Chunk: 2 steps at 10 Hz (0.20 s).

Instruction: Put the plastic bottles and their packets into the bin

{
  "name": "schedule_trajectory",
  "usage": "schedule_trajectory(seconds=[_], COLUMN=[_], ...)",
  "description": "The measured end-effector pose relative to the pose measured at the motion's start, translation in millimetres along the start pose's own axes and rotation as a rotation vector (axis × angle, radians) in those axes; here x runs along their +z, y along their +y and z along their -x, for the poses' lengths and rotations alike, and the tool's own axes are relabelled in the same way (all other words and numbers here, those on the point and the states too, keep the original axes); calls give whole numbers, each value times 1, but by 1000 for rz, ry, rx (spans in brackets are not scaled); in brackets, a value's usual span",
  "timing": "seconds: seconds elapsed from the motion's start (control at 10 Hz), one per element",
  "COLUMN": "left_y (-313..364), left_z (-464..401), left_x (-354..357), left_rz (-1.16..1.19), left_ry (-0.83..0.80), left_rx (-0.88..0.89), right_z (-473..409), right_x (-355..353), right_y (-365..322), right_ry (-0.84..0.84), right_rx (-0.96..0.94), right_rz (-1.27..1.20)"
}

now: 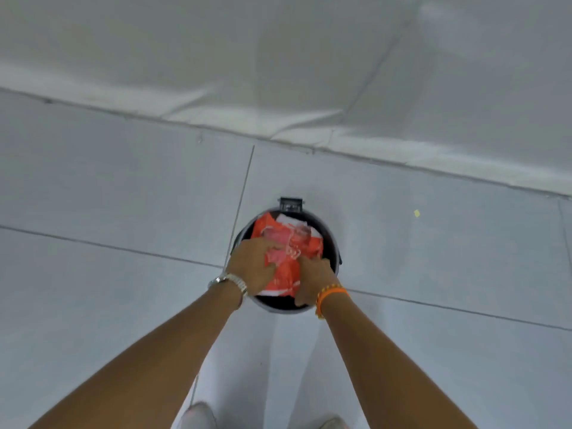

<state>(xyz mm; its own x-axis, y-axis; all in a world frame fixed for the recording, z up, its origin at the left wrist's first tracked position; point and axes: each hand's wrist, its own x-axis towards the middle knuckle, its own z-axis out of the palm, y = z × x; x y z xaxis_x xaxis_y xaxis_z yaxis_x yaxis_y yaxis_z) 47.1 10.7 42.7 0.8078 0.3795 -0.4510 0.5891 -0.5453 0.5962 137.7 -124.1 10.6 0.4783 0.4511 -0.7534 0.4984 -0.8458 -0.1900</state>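
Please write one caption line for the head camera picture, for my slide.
Both hands, left hand and right hand, press orange-and-white packets into a round dark bin on the tiled floor.

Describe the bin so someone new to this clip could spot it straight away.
On the pale tiled floor, follow both arms to where the left hand and right hand meet. The round dark bin sits under them, stuffed with orange-red packets; nothing else here is dark.

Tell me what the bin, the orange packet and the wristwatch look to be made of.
Bin: likely dark plastic, smooth rim with a moulded hinge; metal not ruled out.
Orange packet: thin plastic film, crinkled and glossy, with clear wrap over it.
Wristwatch: metal, going by its silvery, shiny linked band.
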Motion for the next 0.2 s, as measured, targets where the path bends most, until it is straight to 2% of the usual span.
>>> schedule_trajectory(seconds=[0.1,0.2], left_y=[47,109], left_z=[16,30], left_x=[-79,-168], left_rz=[67,98], left_ry=[280,583], left_rx=[68,106], right_z=[78,157], right_x=[-85,-166], right_y=[-13,-27], right_ry=[37,231], right_rx=[-20,4], right_rz=[-137,-370])
